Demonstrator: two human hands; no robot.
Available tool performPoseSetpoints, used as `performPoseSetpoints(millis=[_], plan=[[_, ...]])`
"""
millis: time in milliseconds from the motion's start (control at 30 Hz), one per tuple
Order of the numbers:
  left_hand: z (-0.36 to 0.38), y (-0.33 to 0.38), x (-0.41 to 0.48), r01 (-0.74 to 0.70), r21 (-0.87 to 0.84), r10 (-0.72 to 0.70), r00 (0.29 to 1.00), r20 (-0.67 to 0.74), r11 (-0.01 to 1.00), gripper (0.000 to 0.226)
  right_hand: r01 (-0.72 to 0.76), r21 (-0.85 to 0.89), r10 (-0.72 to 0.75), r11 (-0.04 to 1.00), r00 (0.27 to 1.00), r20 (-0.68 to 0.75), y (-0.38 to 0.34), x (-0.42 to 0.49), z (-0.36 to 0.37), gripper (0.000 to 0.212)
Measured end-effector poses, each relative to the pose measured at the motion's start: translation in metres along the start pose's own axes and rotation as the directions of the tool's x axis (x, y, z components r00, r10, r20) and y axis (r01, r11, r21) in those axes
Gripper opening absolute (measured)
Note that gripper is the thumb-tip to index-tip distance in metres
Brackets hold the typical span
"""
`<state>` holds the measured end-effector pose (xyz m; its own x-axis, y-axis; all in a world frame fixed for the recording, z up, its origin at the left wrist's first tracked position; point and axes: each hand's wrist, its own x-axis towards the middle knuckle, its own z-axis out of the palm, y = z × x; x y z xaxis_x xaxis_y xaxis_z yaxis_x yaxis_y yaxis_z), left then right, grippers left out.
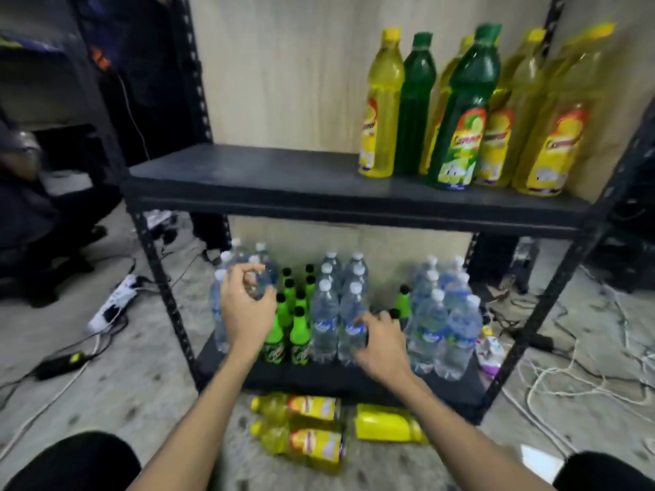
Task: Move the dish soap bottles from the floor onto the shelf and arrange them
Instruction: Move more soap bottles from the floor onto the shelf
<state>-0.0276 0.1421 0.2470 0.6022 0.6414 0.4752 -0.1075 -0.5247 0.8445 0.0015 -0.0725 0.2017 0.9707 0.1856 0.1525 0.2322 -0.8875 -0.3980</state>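
Note:
Three yellow dish soap bottles lie on the floor in front of the rack: one (301, 407) nearest the rack, one (304, 444) closer to me, one (388, 423) to the right. Several yellow and green dish soap bottles (460, 111) stand upright at the right end of the upper shelf (248, 175). My left hand (246, 306) hovers in front of the lower shelf's water bottles, fingers curled and apart, holding nothing. Lower and to the right, my right hand (381, 343) also has its fingers spread and holds nothing.
The lower shelf (354, 380) carries clear water bottles (336, 313) and green soda bottles (294, 313). A power strip (113, 303) and cables lie on the floor at left, tangled white cords (567, 377) at right. A dark chair stands far left.

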Motion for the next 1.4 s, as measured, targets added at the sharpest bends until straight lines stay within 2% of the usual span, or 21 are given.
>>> performPoseSetpoints(millis=[33,100,167,233,333,467,600,700,767,867,1000,1067,1200,1300,1400], plan=[[-0.007,-0.032,-0.006,0.171,0.004,-0.171,0.985,0.026,0.985,0.029,-0.022,0.018,0.018,1.0,0.981,0.192,0.001,-0.008,0.027,0.051],[-0.021,-0.095,-0.017,0.432,0.057,-0.435,0.896,0.084,0.9,0.026,-0.08,0.033,0.058,0.996,0.897,0.439,0.003,-0.02,0.077,0.061],[-0.032,-0.158,-0.034,0.594,0.161,-0.615,0.773,0.157,0.788,0.03,-0.111,-0.01,0.098,0.994,0.835,0.542,0.008,-0.029,0.127,0.07],[-0.042,-0.216,-0.052,0.696,0.244,-0.737,0.651,0.182,0.675,0.031,-0.107,-0.065,0.125,0.992,0.808,0.576,0.013,-0.036,0.175,0.077],[-0.053,-0.293,-0.073,0.752,0.353,-0.826,0.548,0.132,0.556,0.035,-0.055,-0.143,0.131,0.988,0.785,0.605,0.019,-0.036,0.239,0.084],[-0.05,-0.36,-0.085,0.73,0.517,-0.885,0.447,0.133,0.446,0.068,0.081,-0.283,0.117,0.956,0.778,0.617,0.029,-0.025,0.302,0.083],[-0.032,-0.404,-0.077,0.657,0.641,-0.903,0.403,0.145,0.396,0.101,0.191,-0.379,0.104,0.905,0.767,0.633,0.037,-0.009,0.34,0.081],[-0.018,-0.424,-0.075,0.658,0.653,-0.916,0.37,0.153,0.375,0.108,0.266,-0.405,0.073,0.875,0.754,0.653,0.04,-0.005,0.359,0.083],[-0.01,-0.433,-0.075,0.618,0.708,-0.922,0.367,0.122,0.34,0.109,0.325,-0.44,0.059,0.837,0.745,0.664,0.039,-0.007,0.369,0.085],[-0.009,-0.438,-0.075,0.526,0.791,-0.906,0.415,0.083,0.313,0.099,0.372,-0.496,0.043,0.785,0.766,0.642,0.037,-0.011,0.376,0.076],[-0.016,-0.43,-0.074,0.517,0.792,-0.905,0.412,0.103,0.325,0.075,0.29,-0.468,0.09,0.835,0.767,0.635,0.034,-0.011,0.374,0.074],[-0.016,-0.419,-0.083,0.52,0.781,-0.9,0.42,0.118,0.345,0.074,0.24,-0.435,0.115,0.868,0.755,0.646,0.035,-0.01,0.365,0.071],[-0.004,-0.378,-0.103,0.539,0.685,-0.843,0.493,0.216,0.491,0.078,0.065,-0.328,0.173,0.942,0.743,0.646,0.049,-0.019,0.328,0.07],[0.008,-0.321,-0.1,0.55,0.553,-0.766,0.566,0.305,0.626,0.083,-0.082,-0.228,0.204,0.97,0.785,0.585,0.062,-0.027,0.277,0.071],[0.013,-0.25,-0.087,0.493,0.422,-0.641,0.673,0.37,0.761,0.089,-0.108,-0.118,0.153,0.987,0.85,0.505,0.074,-0.027,0.207,0.074]])
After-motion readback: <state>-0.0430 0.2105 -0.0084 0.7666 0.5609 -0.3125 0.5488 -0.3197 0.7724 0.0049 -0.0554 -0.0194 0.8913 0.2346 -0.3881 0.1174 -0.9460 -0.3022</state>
